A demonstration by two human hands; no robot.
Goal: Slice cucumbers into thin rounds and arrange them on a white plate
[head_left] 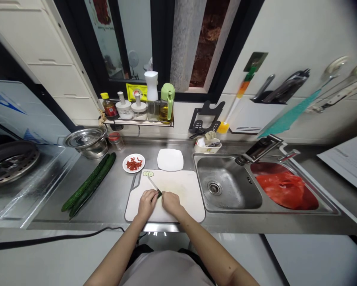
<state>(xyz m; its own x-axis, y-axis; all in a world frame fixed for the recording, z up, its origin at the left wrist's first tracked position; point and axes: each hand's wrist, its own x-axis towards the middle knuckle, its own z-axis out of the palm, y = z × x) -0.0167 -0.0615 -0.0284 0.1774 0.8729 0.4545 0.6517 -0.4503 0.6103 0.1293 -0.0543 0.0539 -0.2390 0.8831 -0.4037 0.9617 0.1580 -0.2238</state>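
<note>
Left hand (pixel 147 203) is pinching a short dark-green cucumber piece (pixel 159 194) on the white rectangular cutting board (pixel 182 192). Right hand (pixel 171 204) is gripping a slim silver-bladed knife (pixel 153 183), fingers curling round its hidden handle. Risk: left fingers are sitting near the blade, so a rolling piece or slipping grip could be causing a nick.

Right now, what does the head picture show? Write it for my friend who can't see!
A right hand holds a knife, with the left hand at a green piece, on a white board with cucumber slices. Behind are a round plate of red bits and a square plate; two cucumbers lie left, a sink sits right.
</note>
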